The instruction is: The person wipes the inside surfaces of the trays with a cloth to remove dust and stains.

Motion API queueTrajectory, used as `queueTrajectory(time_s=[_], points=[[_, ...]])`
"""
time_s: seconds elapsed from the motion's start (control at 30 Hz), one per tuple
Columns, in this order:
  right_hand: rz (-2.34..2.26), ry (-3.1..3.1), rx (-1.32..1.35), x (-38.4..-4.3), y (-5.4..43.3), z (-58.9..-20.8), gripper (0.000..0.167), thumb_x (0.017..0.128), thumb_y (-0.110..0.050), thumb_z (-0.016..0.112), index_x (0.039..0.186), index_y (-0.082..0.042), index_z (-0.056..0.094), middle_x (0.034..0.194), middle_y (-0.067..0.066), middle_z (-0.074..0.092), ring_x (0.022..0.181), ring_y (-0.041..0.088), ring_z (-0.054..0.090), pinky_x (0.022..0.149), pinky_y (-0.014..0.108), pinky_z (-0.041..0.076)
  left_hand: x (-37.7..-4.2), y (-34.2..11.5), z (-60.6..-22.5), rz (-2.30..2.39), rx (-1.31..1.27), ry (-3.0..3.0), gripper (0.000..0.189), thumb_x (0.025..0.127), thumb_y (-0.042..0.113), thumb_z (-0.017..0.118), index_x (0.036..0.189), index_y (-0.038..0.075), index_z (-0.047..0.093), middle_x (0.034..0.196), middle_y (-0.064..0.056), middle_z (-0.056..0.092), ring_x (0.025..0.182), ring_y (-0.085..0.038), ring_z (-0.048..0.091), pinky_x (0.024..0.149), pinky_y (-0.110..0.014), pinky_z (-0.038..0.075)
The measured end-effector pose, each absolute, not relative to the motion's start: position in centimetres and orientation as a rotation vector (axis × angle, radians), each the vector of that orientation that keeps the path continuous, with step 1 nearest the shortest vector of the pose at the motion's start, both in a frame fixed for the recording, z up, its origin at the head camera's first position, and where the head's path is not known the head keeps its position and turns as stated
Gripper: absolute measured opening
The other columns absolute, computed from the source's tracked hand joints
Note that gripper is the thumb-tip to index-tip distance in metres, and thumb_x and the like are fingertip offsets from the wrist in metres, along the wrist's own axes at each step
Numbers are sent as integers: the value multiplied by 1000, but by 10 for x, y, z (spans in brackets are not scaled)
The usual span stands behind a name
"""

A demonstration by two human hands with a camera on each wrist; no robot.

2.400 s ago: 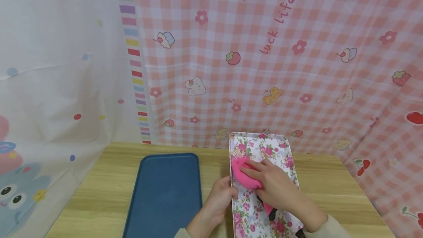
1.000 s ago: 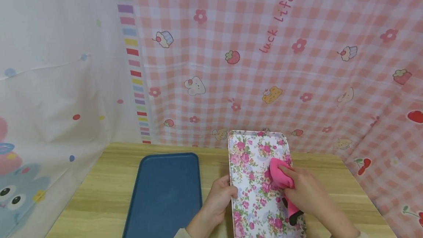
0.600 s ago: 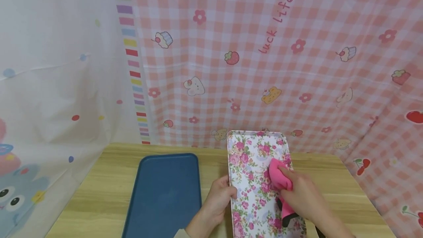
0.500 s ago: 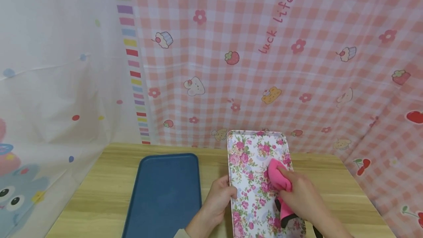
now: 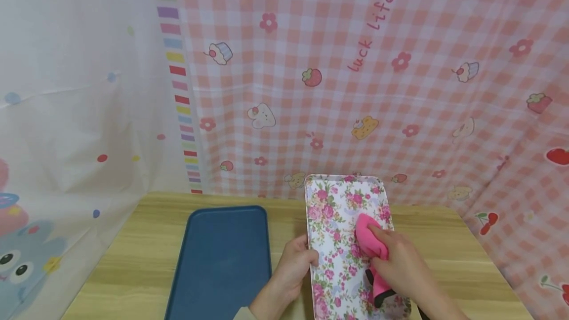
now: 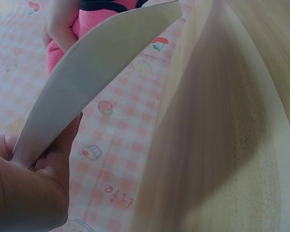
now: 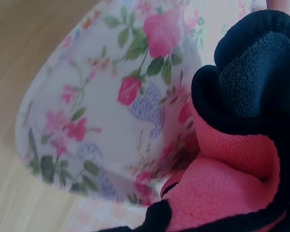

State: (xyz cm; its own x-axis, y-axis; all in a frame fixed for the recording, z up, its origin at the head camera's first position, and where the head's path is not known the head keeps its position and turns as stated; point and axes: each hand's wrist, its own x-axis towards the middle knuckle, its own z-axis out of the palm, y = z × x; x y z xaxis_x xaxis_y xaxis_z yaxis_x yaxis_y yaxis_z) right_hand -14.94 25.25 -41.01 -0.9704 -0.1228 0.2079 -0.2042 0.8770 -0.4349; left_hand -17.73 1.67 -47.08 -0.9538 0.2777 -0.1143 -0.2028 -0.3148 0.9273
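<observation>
Pink and black-edged, the cloth sat bunched in the right hand, whose fingers were curled round it. Its folded top poked out past the fingers to the left and lay against the floral tray, right of the middle of its face; a loose tail hung below the hand over the tray's lower part. The left hand was clamped on the tray's left edge, thumb on the patterned face. The left wrist view showed the tray tilted up from the table; whether its near end touched the wood could not be told. The blue tray lay flat on the table, to the left of the left hand.
</observation>
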Motion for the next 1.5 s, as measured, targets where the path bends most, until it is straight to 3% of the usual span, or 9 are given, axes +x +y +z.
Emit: queueTrajectory(time_s=[0.1,0.27,0.43,0.73,1.23,1.5], points=[[705,-2874,261,-148,248,-410,67,78,-8,77,143,-3,63,134,25,65,121,46,60,88,52,51,-177,17,-471,2323,94,1625,69,64,-10,48,132,-7,63,113,-13,75,97,-21,69,80,-29,52],[706,-2867,293,-146,239,-409,68,77,-7,77,144,-6,63,138,24,64,122,45,59,97,62,50,-177,17,-470,2326,102,1615,70,64,-9,48,132,-8,63,114,-13,75,98,-21,69,81,-29,52],[685,-2847,319,-145,229,-408,67,77,-7,77,142,-7,65,139,19,64,118,38,60,94,57,51,-176,18,-469,2329,105,1600,69,64,-9,48,132,-8,63,114,-15,75,98,-21,71,81,-28,53],[657,-2854,389,-145,210,-409,66,77,-7,77,142,-8,65,141,18,62,124,39,58,98,58,51,-176,17,-470,2332,123,1598,66,65,-9,49,129,-9,64,112,-16,76,97,-23,73,83,-29,55],[599,-2829,498,-144,187,-412,72,74,-9,81,144,-13,65,145,13,60,128,35,55,98,56,53,-177,17,-470,2328,108,1620,62,63,-9,49,123,-8,67,105,-9,74,89,-15,67,74,-25,54],[486,-2781,663,-147,188,-412,69,74,-8,80,141,-16,68,143,12,62,120,29,58,95,53,54,-178,18,-470,2329,121,1640,66,62,-10,49,125,-6,69,122,-10,72,98,-16,63,76,-26,52]])
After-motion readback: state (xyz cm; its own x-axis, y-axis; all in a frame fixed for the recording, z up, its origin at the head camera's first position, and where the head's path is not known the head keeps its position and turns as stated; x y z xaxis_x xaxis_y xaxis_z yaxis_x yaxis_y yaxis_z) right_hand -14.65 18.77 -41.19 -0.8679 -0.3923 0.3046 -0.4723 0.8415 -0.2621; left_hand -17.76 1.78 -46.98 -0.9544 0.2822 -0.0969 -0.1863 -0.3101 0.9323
